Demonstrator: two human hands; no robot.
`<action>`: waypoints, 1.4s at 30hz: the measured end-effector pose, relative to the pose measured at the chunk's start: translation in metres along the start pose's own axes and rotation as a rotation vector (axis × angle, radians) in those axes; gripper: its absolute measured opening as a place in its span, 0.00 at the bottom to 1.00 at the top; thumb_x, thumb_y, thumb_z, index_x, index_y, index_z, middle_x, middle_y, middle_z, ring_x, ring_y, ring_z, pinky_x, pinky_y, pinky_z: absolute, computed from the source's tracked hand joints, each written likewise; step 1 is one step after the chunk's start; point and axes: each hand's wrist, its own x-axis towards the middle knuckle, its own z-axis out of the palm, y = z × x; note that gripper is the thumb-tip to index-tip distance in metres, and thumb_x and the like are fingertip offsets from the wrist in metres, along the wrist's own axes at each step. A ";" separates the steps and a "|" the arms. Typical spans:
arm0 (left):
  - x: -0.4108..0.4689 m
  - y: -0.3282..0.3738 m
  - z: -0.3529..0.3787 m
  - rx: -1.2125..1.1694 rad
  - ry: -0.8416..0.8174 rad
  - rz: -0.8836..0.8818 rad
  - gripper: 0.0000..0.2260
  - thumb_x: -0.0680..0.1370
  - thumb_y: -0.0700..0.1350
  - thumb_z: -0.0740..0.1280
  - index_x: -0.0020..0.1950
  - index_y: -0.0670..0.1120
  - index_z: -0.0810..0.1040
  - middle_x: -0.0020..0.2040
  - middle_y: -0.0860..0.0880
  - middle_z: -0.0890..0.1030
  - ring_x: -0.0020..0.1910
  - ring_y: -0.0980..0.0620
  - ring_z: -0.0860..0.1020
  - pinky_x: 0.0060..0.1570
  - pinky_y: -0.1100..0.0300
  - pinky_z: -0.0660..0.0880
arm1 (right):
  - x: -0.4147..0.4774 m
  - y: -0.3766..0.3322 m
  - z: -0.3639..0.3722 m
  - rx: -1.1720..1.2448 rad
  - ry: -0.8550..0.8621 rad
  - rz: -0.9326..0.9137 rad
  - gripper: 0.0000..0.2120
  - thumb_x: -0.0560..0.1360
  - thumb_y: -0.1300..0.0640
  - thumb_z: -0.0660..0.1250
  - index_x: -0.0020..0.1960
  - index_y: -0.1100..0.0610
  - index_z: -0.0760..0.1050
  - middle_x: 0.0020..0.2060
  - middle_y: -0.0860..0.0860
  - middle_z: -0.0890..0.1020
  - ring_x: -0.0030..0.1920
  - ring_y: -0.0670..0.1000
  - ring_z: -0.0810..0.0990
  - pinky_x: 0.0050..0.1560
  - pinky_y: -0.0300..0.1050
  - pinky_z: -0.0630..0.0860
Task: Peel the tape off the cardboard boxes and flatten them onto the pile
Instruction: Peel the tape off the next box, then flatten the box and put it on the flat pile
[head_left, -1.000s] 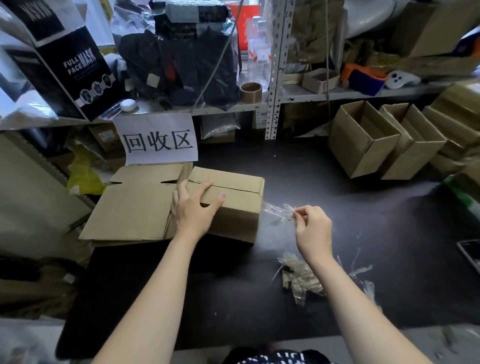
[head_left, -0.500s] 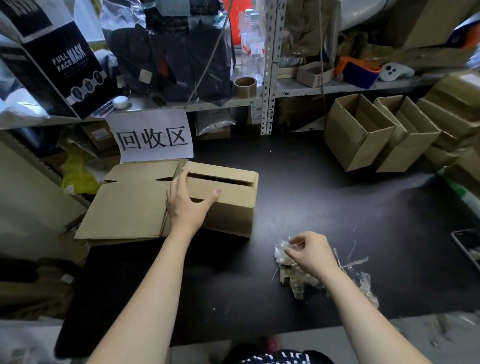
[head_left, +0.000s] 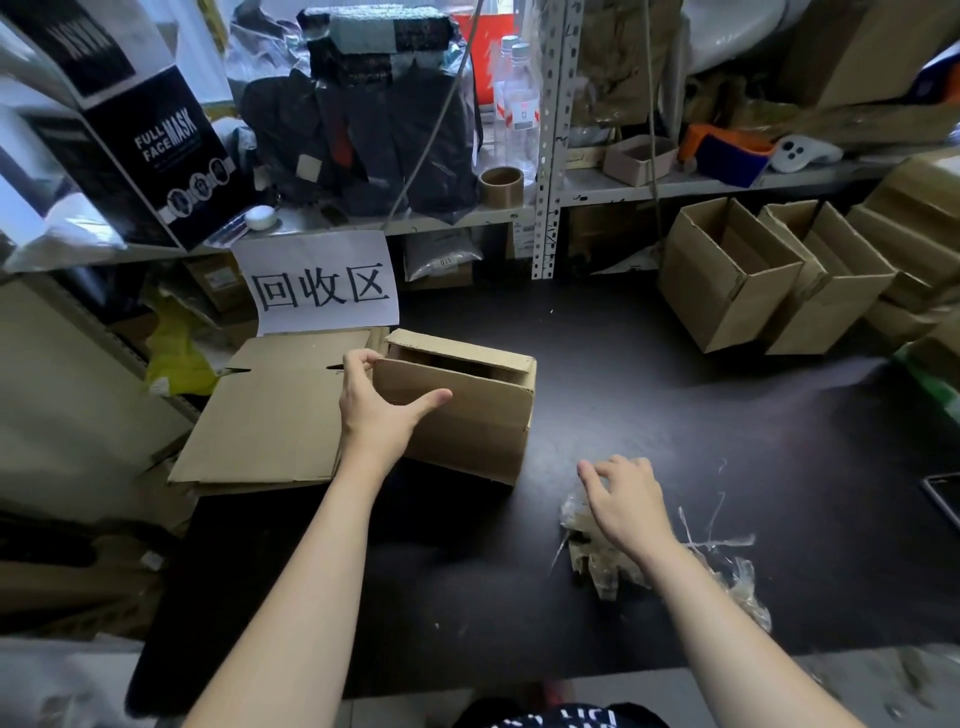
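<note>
A brown cardboard box (head_left: 478, 415) stands on the dark table, its top flaps parted so a gap shows. My left hand (head_left: 376, 400) grips the box's near-left top flap, fingers curled over its edge and thumb stretched across the front face. Left of the box lies the pile of flattened cardboard (head_left: 270, 415). My right hand (head_left: 626, 501) hovers with relaxed fingers just above a heap of peeled clear tape (head_left: 602, 561) and holds nothing.
Two open cardboard boxes (head_left: 727, 275) lie on their sides at the back right beside stacked boxes (head_left: 914, 228). A white paper sign (head_left: 322, 283) hangs from the cluttered shelf behind. A dark tablet edge (head_left: 943, 493) shows at the right.
My right hand carried the peeled tape strip down to the tape heap and let it go. My left hand shifted from pressing the box top to gripping its flap, which has lifted.
</note>
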 end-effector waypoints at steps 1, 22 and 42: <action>0.000 0.000 0.000 -0.008 -0.005 0.011 0.34 0.64 0.54 0.84 0.59 0.55 0.65 0.64 0.52 0.73 0.65 0.52 0.72 0.55 0.62 0.71 | 0.002 0.000 0.001 0.013 0.043 -0.038 0.15 0.83 0.49 0.62 0.49 0.56 0.84 0.51 0.49 0.81 0.60 0.57 0.72 0.60 0.52 0.70; -0.005 0.023 0.011 -0.321 -0.122 -0.081 0.13 0.70 0.31 0.75 0.45 0.43 0.73 0.60 0.49 0.82 0.55 0.55 0.82 0.48 0.63 0.79 | 0.017 -0.079 -0.054 0.498 0.084 0.061 0.41 0.56 0.40 0.85 0.62 0.50 0.69 0.54 0.45 0.79 0.52 0.47 0.80 0.51 0.46 0.81; -0.018 -0.006 0.027 -0.211 -0.138 -0.096 0.30 0.80 0.39 0.66 0.78 0.58 0.62 0.66 0.55 0.76 0.62 0.60 0.76 0.64 0.54 0.75 | 0.010 -0.061 -0.036 0.374 0.092 -0.129 0.30 0.73 0.64 0.68 0.75 0.55 0.72 0.70 0.49 0.75 0.71 0.50 0.72 0.73 0.45 0.68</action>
